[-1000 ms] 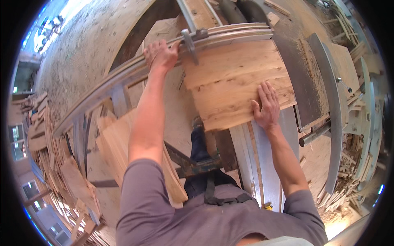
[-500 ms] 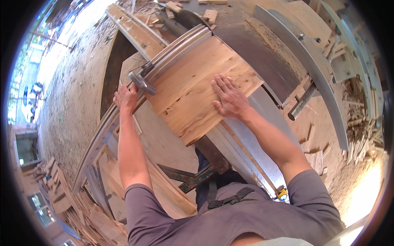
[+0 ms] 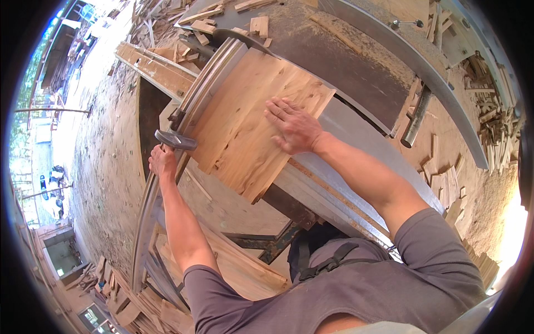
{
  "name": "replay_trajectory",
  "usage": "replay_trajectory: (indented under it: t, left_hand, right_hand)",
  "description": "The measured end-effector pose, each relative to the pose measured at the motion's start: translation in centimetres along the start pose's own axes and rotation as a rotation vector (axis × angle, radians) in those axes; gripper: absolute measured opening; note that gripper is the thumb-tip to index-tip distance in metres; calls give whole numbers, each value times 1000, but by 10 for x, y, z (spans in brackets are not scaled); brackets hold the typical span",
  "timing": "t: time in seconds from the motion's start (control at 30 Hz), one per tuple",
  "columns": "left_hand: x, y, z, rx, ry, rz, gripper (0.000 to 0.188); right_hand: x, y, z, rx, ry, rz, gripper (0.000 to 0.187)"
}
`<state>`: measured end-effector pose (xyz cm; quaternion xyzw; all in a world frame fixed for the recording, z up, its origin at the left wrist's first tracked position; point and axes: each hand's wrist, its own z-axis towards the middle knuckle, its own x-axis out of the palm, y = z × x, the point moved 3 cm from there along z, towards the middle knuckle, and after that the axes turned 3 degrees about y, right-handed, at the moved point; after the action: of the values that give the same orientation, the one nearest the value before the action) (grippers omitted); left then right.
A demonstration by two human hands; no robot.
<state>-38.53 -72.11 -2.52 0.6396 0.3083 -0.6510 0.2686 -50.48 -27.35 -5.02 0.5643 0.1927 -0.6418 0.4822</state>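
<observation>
A wide pale wood board (image 3: 245,122) made of joined planks lies on a metal saw table (image 3: 356,133). My right hand (image 3: 293,126) presses flat on the board's right part, fingers spread. My left hand (image 3: 162,161) grips a grey metal handle (image 3: 175,140) at the board's left edge, on a long curved metal rail (image 3: 146,222). The board's far end touches a curved dark saw guard (image 3: 239,38).
Offcuts and wood scraps (image 3: 456,183) pile up right of the table, with more scraps (image 3: 217,16) at the far end. A stack of planks (image 3: 245,267) lies under the table by my legs. Sawdust-covered ground (image 3: 105,156) stretches left. A long beam (image 3: 156,67) lies beyond the rail.
The view has swung so the board and table now sit further right and tilted. My right hand has slid toward the board's right side. My left hand keeps hold of the handle.
</observation>
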Motion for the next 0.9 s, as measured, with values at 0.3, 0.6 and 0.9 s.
replay_trajectory:
  t: [0.3,0.6,0.9]
  left_hand:
    - [9,11,4,7,-40,-21,54]
    - [21,38,22,20,-64,1,55]
    - [17,31,16,3,-109,-10,56]
  right_hand:
    - [-2,1,-5,-15,-15,38,73]
    - [-2,4,-6,-25,-55,4,74]
    - [0,3,-9,-23,-69,-15,74]
